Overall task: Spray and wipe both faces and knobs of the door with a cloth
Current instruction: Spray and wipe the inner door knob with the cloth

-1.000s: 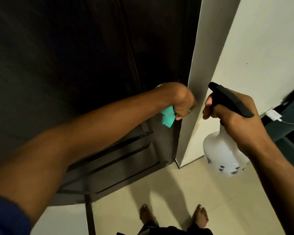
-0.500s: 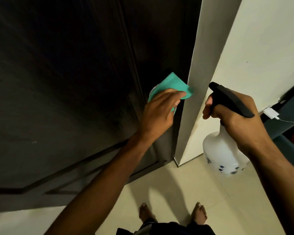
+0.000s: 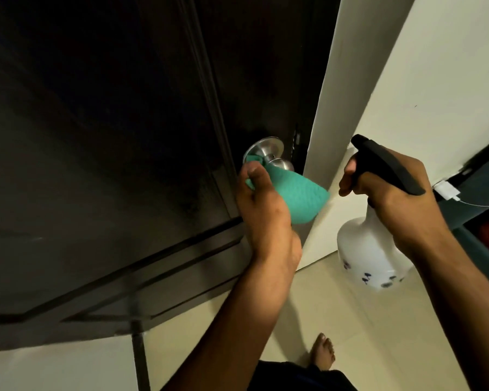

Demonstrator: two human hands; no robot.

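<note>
Door [image 3: 110, 136] is what gets cleaned, and it is big and dark brown, filling the left and middle of the view. Its silver knob [image 3: 266, 153] sits near the right edge of the door, close to the white wall corner [image 3: 326, 108]. A green cloth [image 3: 297, 196] is tucked up against the knob from below. The left hand [image 3: 261, 204] grips the cloth, with the thumb pressed on it right by the knob, and the rest of the cloth hangs out to the right of the hand.

To the right, away from the door, the right hand [image 3: 390, 193] holds a spray bottle [image 3: 370, 255]. The fingers are curled round the neck under the black spray top [image 3: 387, 165], and the nozzle points up and to the left, toward the wall corner. The bottle is white with little dark blue marks, and it hangs in the air above the pale tiled floor [image 3: 336, 320].

One bare foot [image 3: 323, 352] stands on the floor at the bottom. On the far right, a small white plug [image 3: 446, 191] with a thin cord sits by a dark shelf edge.
</note>
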